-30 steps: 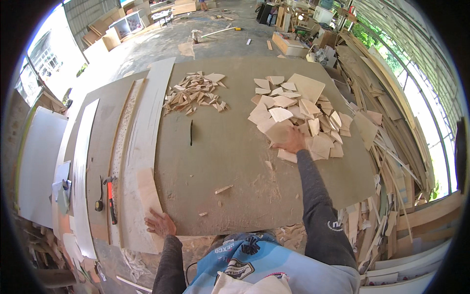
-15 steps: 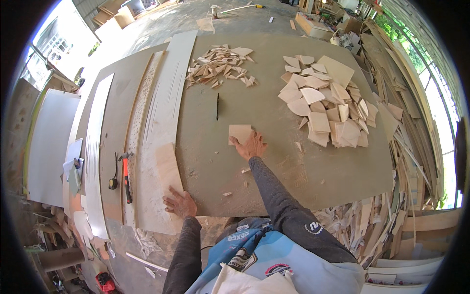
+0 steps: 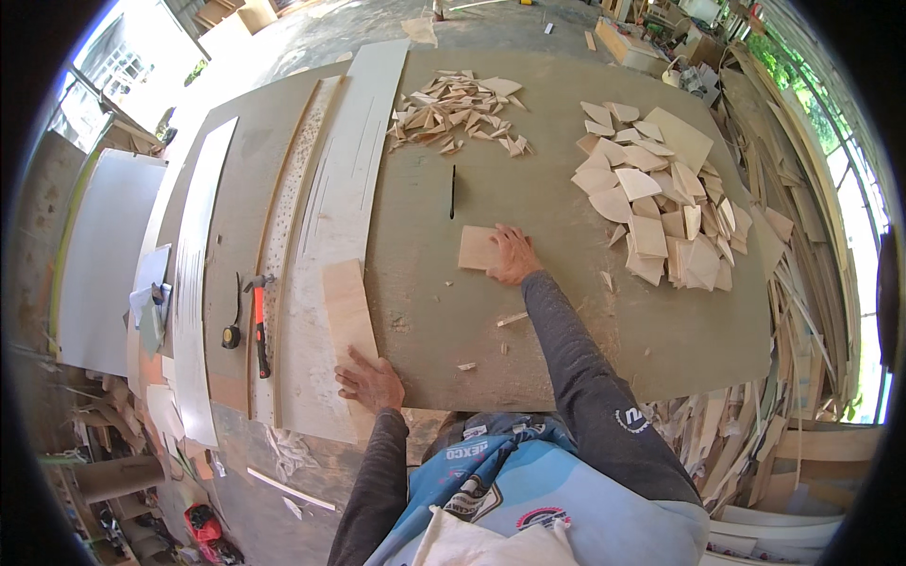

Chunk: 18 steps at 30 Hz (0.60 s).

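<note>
My left hand (image 3: 371,380) lies with its fingers spread over the near end of a long pale plywood strip (image 3: 344,292). That strip rests on a white board (image 3: 344,160) on the table. My right hand (image 3: 514,257) grips the right side of a small squarish plywood piece (image 3: 476,247), thumb toward the near edge and fingers toward the far one. The fingers cover part of that piece, which lies flat on the table. Beyond it lies a thin black pen-like stick (image 3: 453,191). A small wood offcut (image 3: 512,320) sits beside my right forearm.
Pointed wood scraps (image 3: 453,111) are heaped at the far middle. A larger pile of cut plywood pieces (image 3: 651,193) spreads at the right. On the left lie an orange-handled hammer (image 3: 260,325) and a tape measure (image 3: 231,336). Wood strips (image 3: 802,189) stack up past the table's right side.
The whole view has shifted, so the table appears further right. My right hand has slid to the right side of the small piece, which has turned slightly. My left hand stays on the strip.
</note>
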### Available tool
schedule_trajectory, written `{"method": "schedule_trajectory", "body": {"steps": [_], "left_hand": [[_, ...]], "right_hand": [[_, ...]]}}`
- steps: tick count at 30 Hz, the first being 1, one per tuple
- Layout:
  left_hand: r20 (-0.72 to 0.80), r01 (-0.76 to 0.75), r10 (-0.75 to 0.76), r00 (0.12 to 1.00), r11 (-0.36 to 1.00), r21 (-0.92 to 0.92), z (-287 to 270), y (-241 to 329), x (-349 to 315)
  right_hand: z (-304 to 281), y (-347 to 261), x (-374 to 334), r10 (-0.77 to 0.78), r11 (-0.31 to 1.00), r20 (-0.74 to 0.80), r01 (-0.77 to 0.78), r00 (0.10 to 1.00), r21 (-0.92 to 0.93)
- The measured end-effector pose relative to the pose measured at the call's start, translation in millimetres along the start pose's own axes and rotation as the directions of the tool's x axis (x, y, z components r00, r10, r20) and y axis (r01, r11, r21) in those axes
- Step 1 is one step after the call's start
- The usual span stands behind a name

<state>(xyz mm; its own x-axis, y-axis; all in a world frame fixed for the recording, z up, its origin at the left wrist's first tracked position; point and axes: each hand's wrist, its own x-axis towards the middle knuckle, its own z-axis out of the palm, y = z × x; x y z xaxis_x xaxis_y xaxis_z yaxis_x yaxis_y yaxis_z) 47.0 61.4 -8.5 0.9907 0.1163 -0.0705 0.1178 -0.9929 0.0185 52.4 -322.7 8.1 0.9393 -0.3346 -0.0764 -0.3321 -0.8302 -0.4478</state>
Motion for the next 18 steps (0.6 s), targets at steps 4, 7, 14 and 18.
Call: {"method": "schedule_trajectory", "body": {"steps": [4, 7, 14, 18], "left_hand": [[0.028, 0.018, -0.017, 0.999, 0.999, -0.031, 0, 2, 3], [0.038, 0.014, -0.013, 0.999, 1.0, -0.017, -4, 4, 2], [0.042, 0.004, -0.003, 0.999, 0.999, -0.032, 0, -1, 2], [0.038, 0.003, -0.002, 0.999, 1.0, -0.03, -1, 0, 2]], "right_hand": [[3, 2, 14, -0.054, 0.999, 0.006, 0.054, 0.999, -0.004], [2, -4, 29, -0.019, 0.998, 0.054, 0.023, 0.998, -0.061], [-11, -6, 47, -0.054, 0.994, 0.133, 0.065, 0.99, -0.083], [-15, -7, 52, -0.052, 0.992, 0.152, 0.069, 0.987, -0.11]]}}
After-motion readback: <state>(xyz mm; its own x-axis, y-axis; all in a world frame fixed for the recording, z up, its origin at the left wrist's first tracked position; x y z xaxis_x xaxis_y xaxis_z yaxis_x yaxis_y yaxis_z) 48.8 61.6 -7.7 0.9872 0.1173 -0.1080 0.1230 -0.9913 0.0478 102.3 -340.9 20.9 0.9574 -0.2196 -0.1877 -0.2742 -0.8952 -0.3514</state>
